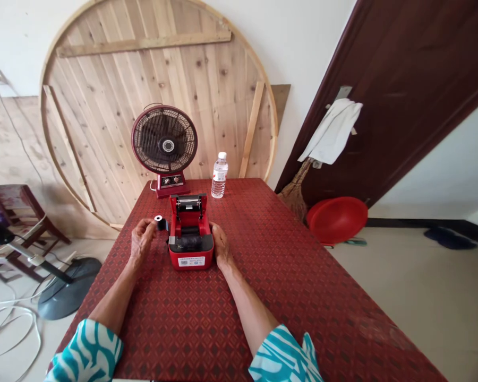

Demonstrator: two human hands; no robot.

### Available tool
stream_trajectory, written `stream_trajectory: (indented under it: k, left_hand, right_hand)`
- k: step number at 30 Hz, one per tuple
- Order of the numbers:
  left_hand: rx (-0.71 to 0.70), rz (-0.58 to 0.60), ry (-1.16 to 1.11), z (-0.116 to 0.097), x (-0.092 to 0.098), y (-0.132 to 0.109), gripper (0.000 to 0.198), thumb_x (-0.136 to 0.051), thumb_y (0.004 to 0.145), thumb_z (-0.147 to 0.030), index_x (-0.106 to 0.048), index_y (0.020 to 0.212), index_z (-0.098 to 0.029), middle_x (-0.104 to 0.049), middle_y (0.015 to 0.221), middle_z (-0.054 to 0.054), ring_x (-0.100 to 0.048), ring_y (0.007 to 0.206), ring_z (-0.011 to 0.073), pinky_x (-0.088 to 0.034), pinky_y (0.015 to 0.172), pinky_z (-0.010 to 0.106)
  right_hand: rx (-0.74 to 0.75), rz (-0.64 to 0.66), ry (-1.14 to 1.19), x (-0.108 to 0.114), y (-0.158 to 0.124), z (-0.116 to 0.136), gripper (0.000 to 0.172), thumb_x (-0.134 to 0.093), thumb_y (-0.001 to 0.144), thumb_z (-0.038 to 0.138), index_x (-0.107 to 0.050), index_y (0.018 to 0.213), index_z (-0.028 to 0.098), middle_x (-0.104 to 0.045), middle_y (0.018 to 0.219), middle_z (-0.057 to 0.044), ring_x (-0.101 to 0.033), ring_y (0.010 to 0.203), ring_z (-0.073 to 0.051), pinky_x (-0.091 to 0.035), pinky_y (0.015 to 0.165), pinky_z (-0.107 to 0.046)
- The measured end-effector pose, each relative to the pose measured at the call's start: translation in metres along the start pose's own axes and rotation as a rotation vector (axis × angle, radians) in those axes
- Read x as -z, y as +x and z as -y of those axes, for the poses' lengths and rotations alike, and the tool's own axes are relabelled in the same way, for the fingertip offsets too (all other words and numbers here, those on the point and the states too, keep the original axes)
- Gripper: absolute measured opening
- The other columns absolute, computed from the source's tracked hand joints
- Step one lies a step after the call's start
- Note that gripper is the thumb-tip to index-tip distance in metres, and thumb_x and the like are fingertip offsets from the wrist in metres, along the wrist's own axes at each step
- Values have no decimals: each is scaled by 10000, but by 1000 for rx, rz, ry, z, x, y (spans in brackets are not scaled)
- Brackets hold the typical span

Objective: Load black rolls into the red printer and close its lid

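Note:
A red label printer point(191, 253) sits on the table with its lid point(188, 204) raised, so the black rollers inside show. A white sticker covers part of its front. My right hand point(222, 245) lies along the printer's right side and grips it, fingertips partly hidden behind the casing. To the left of the printer, my left hand point(142, 241) has curled fingers pinching at the edge of a small black roll point(160, 223) with a white core. A dark strip hangs between this roll and the printer's left side; its exact path is too small to tell.
The patterned red table point(263, 297) carries a fan point(165, 140) and a water bottle point(219, 178) at its far end. A large round wooden board point(199, 74) leans on the wall. Right of the table are a red basin point(338, 220) and a broom point(295, 193); left, a stand base point(68, 289) and cables.

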State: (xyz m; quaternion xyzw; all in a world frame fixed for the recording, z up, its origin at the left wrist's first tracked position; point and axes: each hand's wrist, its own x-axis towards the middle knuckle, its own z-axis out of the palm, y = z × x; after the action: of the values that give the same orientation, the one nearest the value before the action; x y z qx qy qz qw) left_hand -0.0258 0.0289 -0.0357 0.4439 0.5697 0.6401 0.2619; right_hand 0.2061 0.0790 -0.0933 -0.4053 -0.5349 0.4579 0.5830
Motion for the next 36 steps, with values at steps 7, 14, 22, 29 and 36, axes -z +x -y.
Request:
stream_trajectory:
  k: [7,14,22,29,36]
  left_hand:
    - [11,191,-105,-16,-4,-12,327,-643,796,-483,-643,928,-184,-611,642,-13,-522,519,102,-389,490,209]
    - [-195,233,-54,-36,-31,11,590,-522,853,-598,-538,1310,-224,-544,1382,90,-431,1341,281,-396,1051,390]
    - [-234,247,-43,-34,-29,18,630,-430,889,-627,-525,1335,-193,-592,1311,123,-518,1253,286,-384,1059,428]
    - [-365,303,185,-42,-11,-13,542,-431,881,-630,-645,1157,-216,-626,1190,91,-530,1187,272,-374,1057,396]
    - [-422,301,186,-39,-9,-29,547,-432,891,-598,-601,1230,-203,-594,1254,108,-512,1214,270,-349,1077,400]
  right_hand:
    - [2,-24,17,-1,-1,2,533,-432,854,635,-667,1120,237,-677,1193,-72,-581,1146,-251,-398,1029,-431]
    - [11,-18,33,-2,0,2,523,-444,848,632,-673,1112,244,-695,1173,-55,-606,1112,-244,-441,993,-413]
    - [10,-43,51,-4,0,7,528,-452,837,649,-681,1100,253,-709,1151,-52,-622,1114,-245,-463,984,-412]
    - [-41,-68,171,-7,3,0,595,-443,815,698,-641,1145,244,-700,1163,-79,-648,1070,-257,-498,934,-434]
    - [-24,-49,147,-6,-2,7,554,-447,849,632,-593,1214,242,-678,1192,-77,-619,1113,-246,-478,967,-421]
